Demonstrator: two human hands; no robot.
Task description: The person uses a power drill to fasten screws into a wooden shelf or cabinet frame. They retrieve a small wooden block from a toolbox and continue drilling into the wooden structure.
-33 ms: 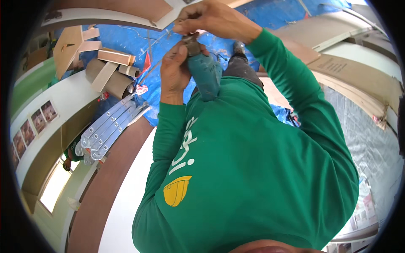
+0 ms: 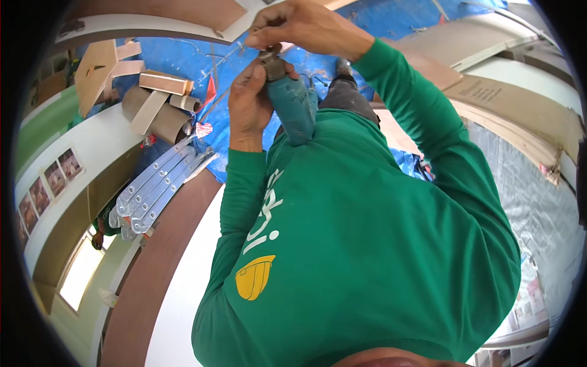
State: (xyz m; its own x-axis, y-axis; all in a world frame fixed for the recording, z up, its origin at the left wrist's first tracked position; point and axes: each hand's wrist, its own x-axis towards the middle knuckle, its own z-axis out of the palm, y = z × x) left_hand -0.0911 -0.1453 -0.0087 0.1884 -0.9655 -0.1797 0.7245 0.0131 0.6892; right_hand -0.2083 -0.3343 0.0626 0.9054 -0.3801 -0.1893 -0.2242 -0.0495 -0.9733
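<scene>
— While your left hand (image 2: pixel 249 101) is wrapped tight around the teal plastic-bodied power drill (image 2: pixel 292 105), where does its nose sit?

— Up at the chuck (image 2: pixel 269 56), just under your right hand (image 2: pixel 306 27), whose fingers are pinched together on a small part there; I can't tell what it is.

— And where is the drill itself?

— Held in the air in front of your green long-sleeved shirt (image 2: pixel 367 244), above the blue plastic tarp (image 2: pixel 202 64).

— What's around it?

— Brown cardboard tubes (image 2: pixel 160 116) and pale wooden offcuts (image 2: pixel 164 82) lie to your left, with perforated grey metal strips (image 2: pixel 156 186) below them.
</scene>
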